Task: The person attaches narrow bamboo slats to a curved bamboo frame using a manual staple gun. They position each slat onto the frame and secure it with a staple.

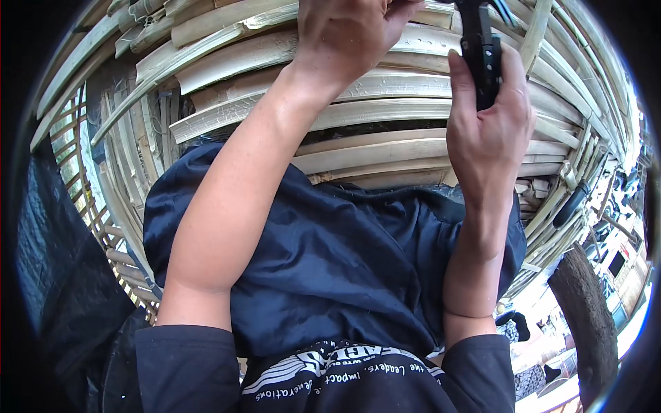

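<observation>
At the top edge of the head view is my left hand [351, 31], back up and curled in. Its fingertips run out of the picture, so whatever they grip is hidden. To its right, my right hand [492, 120] is closed around a black tool handle [480, 62] dotted with silver rivets. The thumb lies along the handle's left side, the fingers along its right. The tool's far end passes beyond the top edge, so its kind cannot be told. A thin blue strip [505, 12] shows beside it.
Split bamboo slats [392, 110] lie side by side beneath my hands. Dark blue cloth [330, 261] covers my lap. A bamboo lattice [82, 165] and black sheeting [55, 275] are at left. A rough wooden post [585, 316] stands at lower right.
</observation>
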